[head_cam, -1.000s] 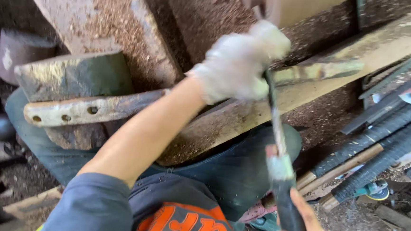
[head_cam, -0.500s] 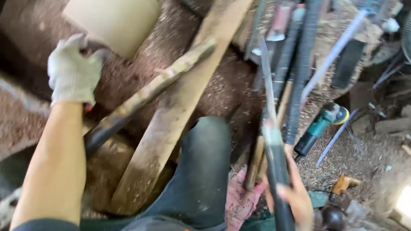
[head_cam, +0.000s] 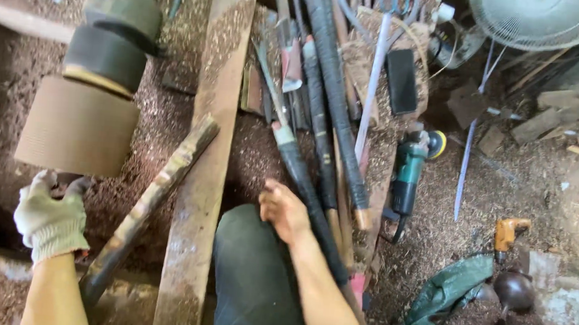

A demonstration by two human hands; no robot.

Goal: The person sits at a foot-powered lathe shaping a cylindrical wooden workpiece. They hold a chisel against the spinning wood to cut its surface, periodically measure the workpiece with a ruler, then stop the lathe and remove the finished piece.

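Note:
My left hand [head_cam: 50, 216], in a white work glove, rests with bent fingers just below a large tan cylinder [head_cam: 77, 127] mounted on a dark round part; it holds nothing that I can see. A rough wooden stick [head_cam: 152, 199] lies slanted beside it, across a long plank [head_cam: 203, 170]. My bare right hand [head_cam: 284, 212] lies on a long tool with a black wrapped handle [head_cam: 308, 187] that sits among several similar long-handled tools [head_cam: 333, 98]. My knee in dark trousers [head_cam: 249, 274] is between both arms.
Sawdust covers the floor. A green angle grinder [head_cam: 409, 173] lies right of the tools, an orange tool [head_cam: 506, 230] farther right, and dark round balls [head_cam: 515, 290] at bottom right. A fan [head_cam: 546, 21] stands at the top right, with wood scraps [head_cam: 540, 121] below it.
The view has swung right and down. My right hand has lowered the long tool onto the pile of tools. My gloved left hand has dropped from the stick to below the tan cylinder.

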